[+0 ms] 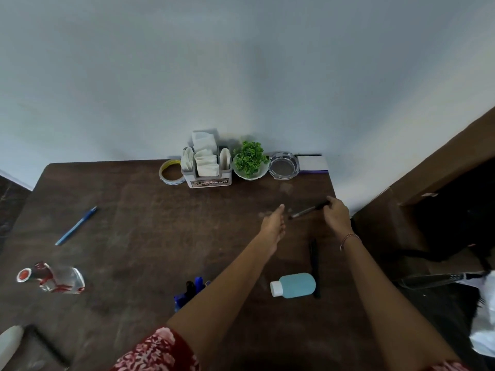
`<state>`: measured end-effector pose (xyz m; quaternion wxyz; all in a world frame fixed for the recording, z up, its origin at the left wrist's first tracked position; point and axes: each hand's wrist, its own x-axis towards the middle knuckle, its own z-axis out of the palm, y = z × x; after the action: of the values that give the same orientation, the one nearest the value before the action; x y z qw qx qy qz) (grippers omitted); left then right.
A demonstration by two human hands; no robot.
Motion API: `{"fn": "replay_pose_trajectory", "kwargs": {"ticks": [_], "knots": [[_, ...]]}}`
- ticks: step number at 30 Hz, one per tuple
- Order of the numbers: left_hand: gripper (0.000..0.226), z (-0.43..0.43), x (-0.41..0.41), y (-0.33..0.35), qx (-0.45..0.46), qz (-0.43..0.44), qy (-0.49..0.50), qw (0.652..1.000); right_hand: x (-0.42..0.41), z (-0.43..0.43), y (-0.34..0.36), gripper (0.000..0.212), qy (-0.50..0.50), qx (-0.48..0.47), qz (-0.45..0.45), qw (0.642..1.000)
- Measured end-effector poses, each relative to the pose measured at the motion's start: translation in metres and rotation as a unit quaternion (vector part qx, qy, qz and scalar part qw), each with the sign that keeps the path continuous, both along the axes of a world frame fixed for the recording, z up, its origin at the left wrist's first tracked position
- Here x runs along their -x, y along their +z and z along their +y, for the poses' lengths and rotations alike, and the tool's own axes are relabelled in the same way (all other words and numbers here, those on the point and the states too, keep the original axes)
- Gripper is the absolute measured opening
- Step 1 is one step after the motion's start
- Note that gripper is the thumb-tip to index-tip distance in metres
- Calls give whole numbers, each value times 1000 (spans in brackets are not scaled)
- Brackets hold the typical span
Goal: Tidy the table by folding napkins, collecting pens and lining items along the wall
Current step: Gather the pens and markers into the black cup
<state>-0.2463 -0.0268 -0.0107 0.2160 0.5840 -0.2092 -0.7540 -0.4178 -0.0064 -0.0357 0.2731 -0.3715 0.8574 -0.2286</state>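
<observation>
Now your right hand [336, 216] pinches a slim dark pen [308, 211] endwise, left hand [273, 223] released; slipping, it may roll off the counter's [160, 236] right edge.

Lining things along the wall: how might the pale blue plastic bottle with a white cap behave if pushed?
The pale blue plastic bottle lies on its side, so it may roll. It looks plastic: probably light, unlikely fragile.

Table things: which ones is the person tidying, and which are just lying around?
Job: black pen in right hand, blue pen, napkins in holder, blue bottle, clear bottle.
Lying about, off the table: brown box, dark bag.
</observation>
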Motion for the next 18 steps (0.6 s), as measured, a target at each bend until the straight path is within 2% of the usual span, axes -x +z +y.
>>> {"fn": "replay_pose_trajectory", "kwargs": {"ticks": [8,18], "knots": [[28,-15,18,-14,-19,-8,-39,999,10,-12,-15,47,18,-47,11,999],[40,-20,20,-19,-20,-14,-35,999,2,-8,-23,42,-22,-4,3,1000]]}}
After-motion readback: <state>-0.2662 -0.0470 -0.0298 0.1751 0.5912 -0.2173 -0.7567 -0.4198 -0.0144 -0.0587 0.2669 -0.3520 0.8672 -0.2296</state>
